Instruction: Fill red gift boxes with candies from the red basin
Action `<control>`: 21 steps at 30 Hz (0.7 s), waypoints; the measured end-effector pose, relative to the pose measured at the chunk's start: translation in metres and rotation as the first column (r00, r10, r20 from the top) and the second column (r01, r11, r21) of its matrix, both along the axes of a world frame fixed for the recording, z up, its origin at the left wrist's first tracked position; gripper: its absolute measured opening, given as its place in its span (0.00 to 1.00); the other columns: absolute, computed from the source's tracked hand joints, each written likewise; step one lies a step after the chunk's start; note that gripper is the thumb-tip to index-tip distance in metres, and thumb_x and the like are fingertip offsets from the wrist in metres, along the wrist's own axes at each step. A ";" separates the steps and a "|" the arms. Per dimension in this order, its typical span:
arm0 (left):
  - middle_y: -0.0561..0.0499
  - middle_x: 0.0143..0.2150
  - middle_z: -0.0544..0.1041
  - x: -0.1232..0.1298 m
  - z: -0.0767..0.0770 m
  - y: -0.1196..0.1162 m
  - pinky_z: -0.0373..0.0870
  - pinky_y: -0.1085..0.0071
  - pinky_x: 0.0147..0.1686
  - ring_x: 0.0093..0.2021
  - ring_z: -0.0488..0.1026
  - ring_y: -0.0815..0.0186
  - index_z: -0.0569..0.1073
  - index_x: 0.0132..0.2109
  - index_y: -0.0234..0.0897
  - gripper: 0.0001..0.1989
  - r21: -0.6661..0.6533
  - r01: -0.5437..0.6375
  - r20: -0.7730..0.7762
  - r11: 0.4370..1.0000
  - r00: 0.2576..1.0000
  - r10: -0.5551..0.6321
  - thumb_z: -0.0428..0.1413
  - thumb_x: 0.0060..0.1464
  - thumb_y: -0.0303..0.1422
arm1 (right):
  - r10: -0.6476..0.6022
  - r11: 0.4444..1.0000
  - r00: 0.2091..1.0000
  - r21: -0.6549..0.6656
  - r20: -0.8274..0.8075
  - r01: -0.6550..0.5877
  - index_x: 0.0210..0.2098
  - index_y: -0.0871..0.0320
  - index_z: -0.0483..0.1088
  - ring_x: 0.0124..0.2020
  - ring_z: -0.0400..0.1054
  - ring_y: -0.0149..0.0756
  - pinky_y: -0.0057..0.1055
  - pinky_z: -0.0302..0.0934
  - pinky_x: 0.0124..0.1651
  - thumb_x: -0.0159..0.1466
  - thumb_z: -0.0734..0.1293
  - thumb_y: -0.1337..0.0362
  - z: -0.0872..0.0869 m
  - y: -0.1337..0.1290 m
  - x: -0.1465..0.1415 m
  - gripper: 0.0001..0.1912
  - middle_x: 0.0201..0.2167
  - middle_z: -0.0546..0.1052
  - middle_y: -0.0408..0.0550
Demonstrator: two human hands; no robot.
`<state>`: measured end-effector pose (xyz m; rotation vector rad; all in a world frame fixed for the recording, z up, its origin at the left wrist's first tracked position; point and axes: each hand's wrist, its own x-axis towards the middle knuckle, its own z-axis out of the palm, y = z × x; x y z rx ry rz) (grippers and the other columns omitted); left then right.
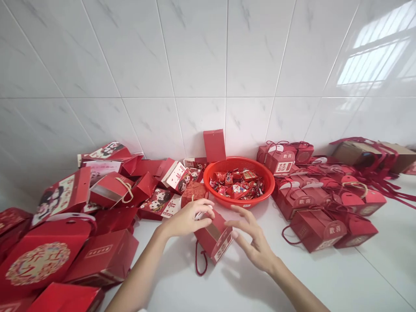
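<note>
A small red candy box (216,236) stands on the white surface between my hands, its top open and a dark red cord loop hanging off its near side. My left hand (191,216) reaches over its left and far edge with thumb and fingers apart. On the other side, my right hand (251,238) has its fingers spread, the tips at or close to the box's right edge; I cannot tell whether they touch. Just behind is a red plastic basket (271,186) with a heap of red-wrapped candies (238,184).
Opened red boxes (107,251) lie in a pile on the left. Closed red boxes (318,229) with cord handles stand in rows on the right, with red ribbons (383,173) behind them. A plain red box (214,145) stands against the tiled wall (201,65).
</note>
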<state>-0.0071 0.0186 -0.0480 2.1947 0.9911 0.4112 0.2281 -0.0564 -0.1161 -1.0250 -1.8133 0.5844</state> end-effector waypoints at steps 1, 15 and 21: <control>0.44 0.58 0.73 -0.002 0.000 0.000 0.71 0.65 0.46 0.52 0.74 0.55 0.79 0.39 0.40 0.09 -0.002 0.007 0.000 1.000 1.000 -0.007 0.56 0.57 0.37 | 0.069 0.998 0.995 -0.003 0.076 -0.069 0.50 0.49 0.78 0.67 0.56 0.48 0.47 0.55 0.65 0.70 0.62 0.54 0.008 -0.001 -0.005 0.16 0.66 0.64 0.54; 0.48 0.48 0.80 -0.006 -0.006 -0.002 0.71 0.64 0.51 0.50 0.75 0.57 0.76 0.49 0.41 0.14 -0.048 0.001 0.103 0.999 0.995 0.004 0.57 0.58 0.39 | 0.156 0.985 0.874 -0.002 0.460 -0.175 0.44 0.55 0.73 0.59 0.65 0.47 0.44 0.62 0.57 0.72 0.60 0.57 0.047 -0.006 -0.033 0.13 0.63 0.66 0.56; 0.47 0.65 0.71 -0.021 -0.012 0.001 0.60 0.59 0.65 0.66 0.65 0.54 0.70 0.62 0.44 0.26 -0.174 0.020 0.131 0.985 0.991 0.003 0.59 0.57 0.41 | 0.120 0.991 0.859 -0.104 0.497 -0.078 0.45 0.56 0.74 0.51 0.69 0.47 0.43 0.64 0.51 0.73 0.57 0.53 0.046 -0.010 -0.038 0.18 0.49 0.73 0.57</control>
